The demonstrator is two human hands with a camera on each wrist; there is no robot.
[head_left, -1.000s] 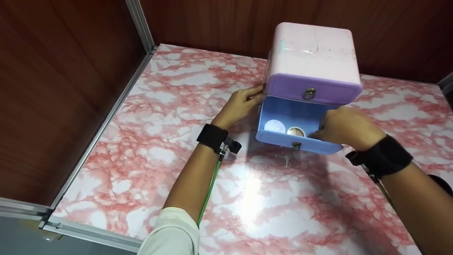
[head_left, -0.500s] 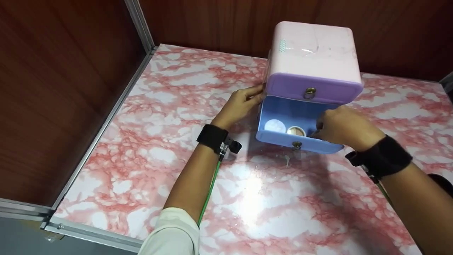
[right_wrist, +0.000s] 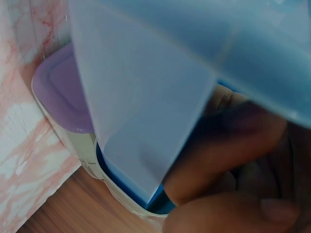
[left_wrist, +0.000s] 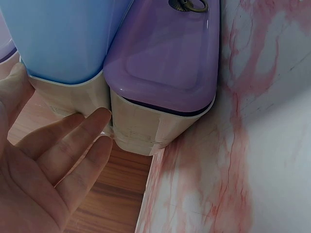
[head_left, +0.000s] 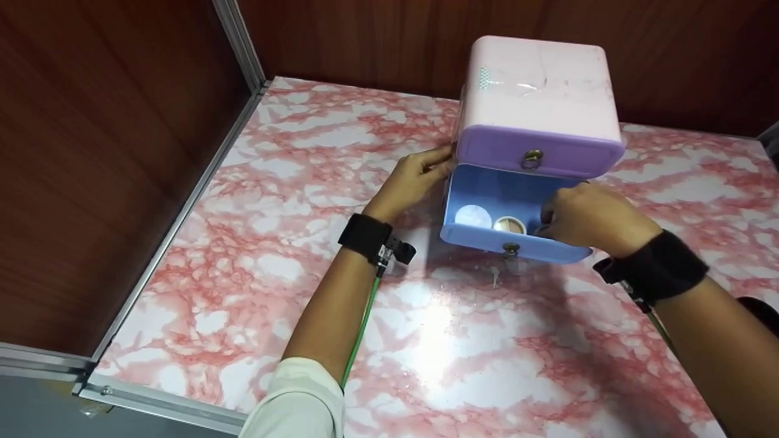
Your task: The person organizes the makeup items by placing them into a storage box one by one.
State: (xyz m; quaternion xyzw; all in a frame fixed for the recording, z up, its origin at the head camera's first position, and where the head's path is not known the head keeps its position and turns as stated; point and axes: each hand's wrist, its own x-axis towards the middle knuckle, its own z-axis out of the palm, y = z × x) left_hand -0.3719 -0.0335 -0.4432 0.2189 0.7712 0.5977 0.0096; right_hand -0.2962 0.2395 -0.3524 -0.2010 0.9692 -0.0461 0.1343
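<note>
A small pink drawer cabinet (head_left: 541, 85) stands toward the back of the table, its blue drawer (head_left: 478, 235) pulled out. My left hand (head_left: 411, 182) lies against the cabinet's left side; in the left wrist view its fingers (left_wrist: 77, 141) are fairly straight. My right hand (head_left: 590, 216) reaches over the drawer's right wall, fingers curled inside. A blurred dark patch shows by those fingers (right_wrist: 218, 155) in the right wrist view, and I cannot tell whether they hold something. Left of them in the drawer lie a white disc (head_left: 473, 216) and a round cream-rimmed piece with a brown inside (head_left: 509, 225).
A purple drawer front (head_left: 499, 146) with a ring pull (head_left: 532, 159) juts above the blue drawer; another purple front (left_wrist: 165, 53) sits below it. Brown wood panels (head_left: 365, 42) and metal rails (head_left: 237, 48) border the marbled table (head_left: 292, 255).
My right fingers have shifted slightly up and back within the drawer, away from the cream-rimmed piece. The left hand stays in place on the cabinet's side.
</note>
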